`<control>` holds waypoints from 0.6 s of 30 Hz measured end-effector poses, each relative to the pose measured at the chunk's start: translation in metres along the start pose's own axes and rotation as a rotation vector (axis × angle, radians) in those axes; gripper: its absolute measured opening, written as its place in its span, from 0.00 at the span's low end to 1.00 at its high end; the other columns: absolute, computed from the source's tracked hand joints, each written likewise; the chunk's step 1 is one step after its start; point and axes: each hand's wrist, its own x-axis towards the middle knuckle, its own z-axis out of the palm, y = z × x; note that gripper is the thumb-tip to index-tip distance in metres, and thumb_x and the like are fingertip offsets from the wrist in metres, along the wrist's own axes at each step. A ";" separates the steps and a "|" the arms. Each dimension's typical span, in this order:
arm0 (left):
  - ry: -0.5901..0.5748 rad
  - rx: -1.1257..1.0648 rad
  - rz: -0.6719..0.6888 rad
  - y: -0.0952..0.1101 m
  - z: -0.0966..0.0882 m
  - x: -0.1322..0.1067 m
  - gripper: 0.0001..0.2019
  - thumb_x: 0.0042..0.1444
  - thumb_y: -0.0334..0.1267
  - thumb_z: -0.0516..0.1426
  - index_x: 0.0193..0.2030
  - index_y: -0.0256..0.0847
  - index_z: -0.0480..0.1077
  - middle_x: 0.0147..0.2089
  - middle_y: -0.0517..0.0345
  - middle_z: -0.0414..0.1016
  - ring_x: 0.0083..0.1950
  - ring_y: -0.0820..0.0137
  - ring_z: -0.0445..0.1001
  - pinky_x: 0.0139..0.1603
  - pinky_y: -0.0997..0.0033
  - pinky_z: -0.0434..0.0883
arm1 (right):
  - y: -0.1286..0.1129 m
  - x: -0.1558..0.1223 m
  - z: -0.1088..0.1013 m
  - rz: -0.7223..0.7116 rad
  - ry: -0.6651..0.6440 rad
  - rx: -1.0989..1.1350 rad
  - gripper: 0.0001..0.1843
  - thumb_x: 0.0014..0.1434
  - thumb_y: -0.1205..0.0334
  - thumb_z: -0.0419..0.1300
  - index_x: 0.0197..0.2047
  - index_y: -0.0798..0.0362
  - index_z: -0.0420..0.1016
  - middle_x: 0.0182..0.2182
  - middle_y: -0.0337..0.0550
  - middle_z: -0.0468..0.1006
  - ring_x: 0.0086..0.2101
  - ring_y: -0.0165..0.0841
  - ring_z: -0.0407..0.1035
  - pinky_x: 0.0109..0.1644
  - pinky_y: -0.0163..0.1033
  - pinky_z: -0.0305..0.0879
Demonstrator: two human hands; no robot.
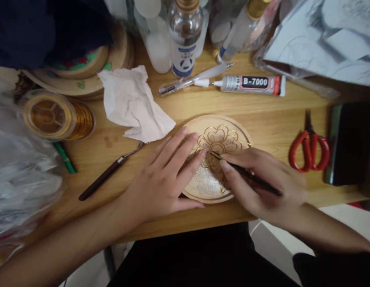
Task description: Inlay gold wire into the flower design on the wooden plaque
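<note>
A round wooden plaque [199, 195] lies on the table, with a flower pattern drawn on it and gold wire [222, 129] following the petal outlines. Across its left side rests my left hand [170, 171], fingers spread, the index fingertip close to the flower's centre. In my right hand [259, 179] is a pair of dark tweezers [247, 173], pinched between thumb and fingers. Their tips touch or hover just over the wire near the flower's middle; which of the two I cannot tell. A small loop of gold wire shows at the plaque's lower edge.
Crumpled tissue [134, 103], a dark-handled tool [110, 171] and a gold wire spool [56, 115] lie left. Behind are a B-7000 glue tube [250, 85], a pen [193, 79] and bottles [185, 40]. Red-handled pliers [309, 147] and a dark box-like object [351, 143] are right.
</note>
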 end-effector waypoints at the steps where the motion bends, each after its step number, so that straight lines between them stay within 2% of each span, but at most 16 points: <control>1: 0.002 0.001 0.002 0.000 0.000 0.000 0.43 0.56 0.65 0.58 0.63 0.27 0.66 0.65 0.29 0.65 0.69 0.40 0.62 0.65 0.44 0.66 | 0.001 0.001 -0.002 0.002 0.003 0.007 0.12 0.56 0.73 0.65 0.43 0.53 0.75 0.29 0.41 0.80 0.29 0.31 0.75 0.28 0.36 0.74; 6: 0.007 -0.004 0.007 -0.001 0.000 0.000 0.44 0.55 0.67 0.58 0.63 0.26 0.65 0.66 0.28 0.64 0.69 0.39 0.61 0.65 0.43 0.66 | 0.006 0.004 -0.009 -0.006 -0.011 0.057 0.13 0.56 0.73 0.65 0.44 0.51 0.74 0.30 0.42 0.80 0.29 0.32 0.75 0.28 0.37 0.73; 11: 0.005 0.008 0.014 -0.001 0.000 0.000 0.45 0.55 0.68 0.57 0.64 0.27 0.65 0.66 0.28 0.64 0.69 0.40 0.61 0.66 0.43 0.65 | 0.009 0.003 -0.008 -0.008 -0.067 0.130 0.13 0.57 0.74 0.64 0.44 0.53 0.75 0.34 0.45 0.81 0.34 0.31 0.76 0.36 0.37 0.77; 18: -0.011 0.035 0.010 0.000 -0.001 0.000 0.44 0.55 0.68 0.56 0.64 0.28 0.65 0.66 0.30 0.64 0.69 0.41 0.61 0.66 0.45 0.66 | 0.010 0.001 -0.007 -0.046 -0.092 0.099 0.14 0.56 0.76 0.65 0.45 0.57 0.76 0.39 0.50 0.82 0.41 0.32 0.78 0.46 0.36 0.79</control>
